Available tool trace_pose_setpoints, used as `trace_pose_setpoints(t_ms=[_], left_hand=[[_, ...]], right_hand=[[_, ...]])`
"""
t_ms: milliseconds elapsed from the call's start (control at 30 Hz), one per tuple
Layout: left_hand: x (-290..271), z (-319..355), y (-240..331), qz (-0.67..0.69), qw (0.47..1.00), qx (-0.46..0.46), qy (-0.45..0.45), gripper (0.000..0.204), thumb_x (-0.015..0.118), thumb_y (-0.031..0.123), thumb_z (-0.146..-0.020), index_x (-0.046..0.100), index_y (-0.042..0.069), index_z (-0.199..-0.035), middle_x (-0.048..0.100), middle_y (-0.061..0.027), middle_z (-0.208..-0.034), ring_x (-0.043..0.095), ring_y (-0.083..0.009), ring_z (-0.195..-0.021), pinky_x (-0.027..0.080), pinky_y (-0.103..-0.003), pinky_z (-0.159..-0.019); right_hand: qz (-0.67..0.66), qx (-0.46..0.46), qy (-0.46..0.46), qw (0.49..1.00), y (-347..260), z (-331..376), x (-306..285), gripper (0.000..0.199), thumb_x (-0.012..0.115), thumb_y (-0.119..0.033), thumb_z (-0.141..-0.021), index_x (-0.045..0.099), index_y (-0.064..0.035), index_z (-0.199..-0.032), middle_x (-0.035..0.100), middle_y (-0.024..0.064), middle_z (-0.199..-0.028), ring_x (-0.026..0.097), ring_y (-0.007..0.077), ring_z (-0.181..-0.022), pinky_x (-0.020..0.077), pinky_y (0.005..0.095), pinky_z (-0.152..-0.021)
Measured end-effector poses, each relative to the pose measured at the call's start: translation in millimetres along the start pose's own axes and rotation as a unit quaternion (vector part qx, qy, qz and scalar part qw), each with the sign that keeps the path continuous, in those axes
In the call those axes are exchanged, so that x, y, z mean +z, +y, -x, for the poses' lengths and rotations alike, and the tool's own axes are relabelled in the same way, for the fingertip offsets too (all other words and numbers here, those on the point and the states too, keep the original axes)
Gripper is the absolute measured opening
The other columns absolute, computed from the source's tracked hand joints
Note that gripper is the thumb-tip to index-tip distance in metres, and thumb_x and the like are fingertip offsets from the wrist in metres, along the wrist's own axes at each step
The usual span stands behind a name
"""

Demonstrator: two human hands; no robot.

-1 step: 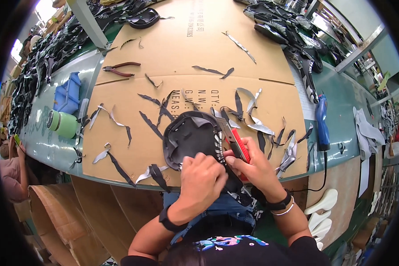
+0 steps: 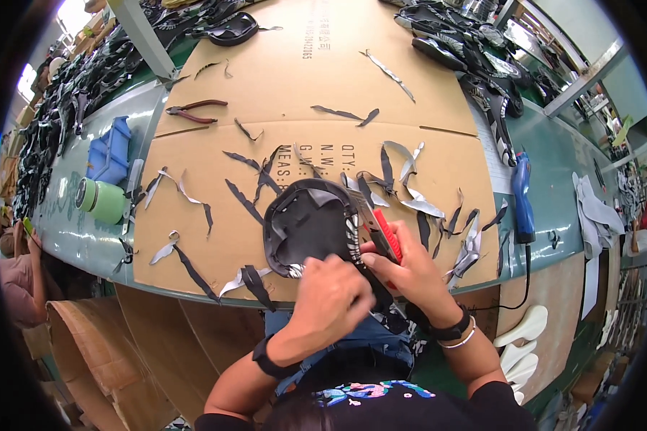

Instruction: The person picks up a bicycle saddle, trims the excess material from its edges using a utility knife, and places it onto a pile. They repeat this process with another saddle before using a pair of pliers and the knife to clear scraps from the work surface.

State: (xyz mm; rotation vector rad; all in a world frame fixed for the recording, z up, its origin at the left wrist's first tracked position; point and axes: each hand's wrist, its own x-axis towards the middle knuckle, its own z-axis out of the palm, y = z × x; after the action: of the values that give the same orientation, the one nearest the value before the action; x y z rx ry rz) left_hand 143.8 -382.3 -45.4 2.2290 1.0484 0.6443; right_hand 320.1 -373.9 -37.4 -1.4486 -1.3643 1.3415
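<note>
A black bicycle saddle lies upside down at the front of the table, its hollow underside up and its narrow end toward me. Black-and-white patterned cover material shows along its right rim. My right hand grips a red-handled utility knife, blade pointing away along that rim. My left hand is curled closed over the near left edge of the saddle. Its fingers are partly smeared by motion and hide whatever they pinch. Black and grey fabric scraps lie all around the saddle.
Flattened cardboard covers the tabletop. Red-handled pliers lie far left, near a green bottle and blue bin. A corded blue tool lies right. Saddles pile up behind. Another person sits at left.
My left hand has shifted slightly down toward me, baring more of the saddle's near left rim. The knife in my right hand has moved only slightly.
</note>
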Motion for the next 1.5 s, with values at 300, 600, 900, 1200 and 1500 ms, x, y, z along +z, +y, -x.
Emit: trace_pose_setpoints(t_ms=[300, 600, 900, 1200, 1500], left_hand=[[-9.4, 35.4, 19.1, 0.223, 0.901, -0.372, -0.021, 0.047, 0.071, 0.039, -0.084, 0.059, -0.006, -0.093, 0.067, -0.0187, -0.077, 0.067, -0.0253, -0.067, 0.052, -0.037, -0.064], [-68.7, -89.5, -39.2, 0.32, 0.914, -0.233, 0.086, 0.048, 0.065, 0.025, -0.089, 0.045, 0.001, -0.125, 0.064, -0.0079, -0.077, 0.06, -0.0137, -0.064, 0.049, -0.03, -0.06], [-243.0, -239.2, -295.0, 0.364, 0.819, -0.106, 0.43, 0.095, 0.07, 0.03, -0.088, 0.001, 0.004, -0.148, 0.05, -0.0118, -0.126, 0.045, -0.0231, -0.12, 0.039, -0.053, -0.097], [-163.4, -257.6, -182.5, 0.438, 0.866, -0.229, 0.072, 0.022, 0.06, 0.027, -0.094, 0.058, 0.007, -0.106, 0.063, -0.0034, -0.095, 0.063, -0.0144, -0.09, 0.049, -0.027, -0.077], [-165.4, -186.3, -124.0, 0.444, 0.858, -0.257, -0.021, 0.022, 0.054, 0.024, -0.098, 0.058, 0.004, -0.106, 0.063, -0.0057, -0.096, 0.061, -0.014, -0.09, 0.05, -0.027, -0.078]], right_hand=[[0.117, -0.051, 0.026, 0.991, 5.2, 0.9, 22.7, 0.042, 0.073, -0.021, -0.081, 0.051, -0.0013, -0.111, 0.057, 0.0094, -0.08, 0.056, 0.0198, -0.073, 0.0472, 0.0323, -0.072], [-0.166, -0.001, 0.163, 0.973, -53.2, -5.2, -23.4, 0.039, 0.062, -0.002, -0.087, 0.042, -0.0024, -0.121, 0.066, 0.0108, -0.089, 0.062, 0.0115, -0.06, 0.0449, 0.0192, -0.046], [-0.039, -0.065, 0.242, 0.967, -56.8, -59.9, -142.8, 0.034, 0.065, -0.009, -0.087, 0.048, -0.0016, -0.116, 0.06, 0.0059, -0.074, 0.054, 0.007, -0.053, 0.0424, 0.0204, -0.045], [-0.335, -0.014, 0.294, 0.895, 16.0, -331.4, -255.2, 0.03, 0.068, -0.006, -0.085, 0.053, -0.0106, -0.11, 0.059, 0.0076, -0.1, 0.065, 0.0294, -0.082, 0.0595, 0.0453, -0.066], [-0.373, -0.013, 0.249, 0.894, -27.4, -259.7, -179.1, 0.016, 0.065, -0.012, -0.084, 0.057, -0.006, -0.097, 0.061, 0.0053, -0.075, 0.062, 0.0182, -0.061, 0.054, 0.0334, -0.054]])
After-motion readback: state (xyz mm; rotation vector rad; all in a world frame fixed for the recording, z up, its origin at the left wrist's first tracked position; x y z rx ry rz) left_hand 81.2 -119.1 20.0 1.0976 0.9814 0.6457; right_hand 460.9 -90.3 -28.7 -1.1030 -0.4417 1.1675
